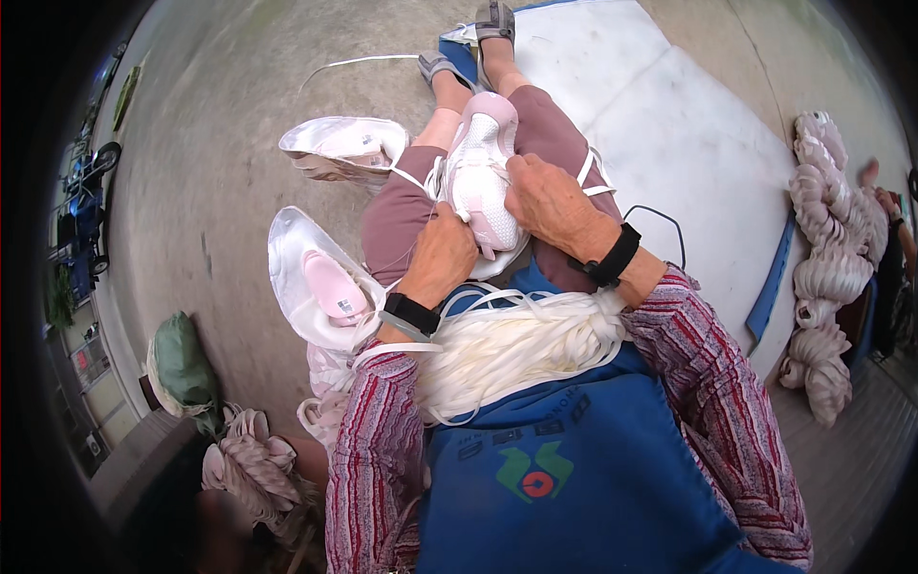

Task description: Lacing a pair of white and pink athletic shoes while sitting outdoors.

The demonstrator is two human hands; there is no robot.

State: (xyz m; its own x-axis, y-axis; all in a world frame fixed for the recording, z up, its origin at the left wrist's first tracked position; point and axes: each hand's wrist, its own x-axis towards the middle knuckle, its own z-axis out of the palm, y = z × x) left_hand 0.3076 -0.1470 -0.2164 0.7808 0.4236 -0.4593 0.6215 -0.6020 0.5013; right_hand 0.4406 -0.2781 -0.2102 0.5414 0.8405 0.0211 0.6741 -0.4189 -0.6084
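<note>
A pink and white sneaker upper (478, 177) lies sole-end away from me across my lap, between my thighs. My left hand (442, 244) is closed at its near left edge, pinching a white shoelace by the lacing area. On the other side, my right hand (557, 203) has its fingers curled onto the upper's right edge. A thick hank of loose white shoelaces (526, 349) rests on my blue apron (574, 459), just below both wrists. Fingertips of both hands are partly hidden against the upper.
Stacked uppers (330, 287) with white linings stand left of my thigh, another stack (359, 143) beyond. Tied bundles of uppers (818, 277) pile at right, beside a person. More uppers (253, 469) and a green sack (182, 364) lie lower left. White sheeting (708, 153) covers floor.
</note>
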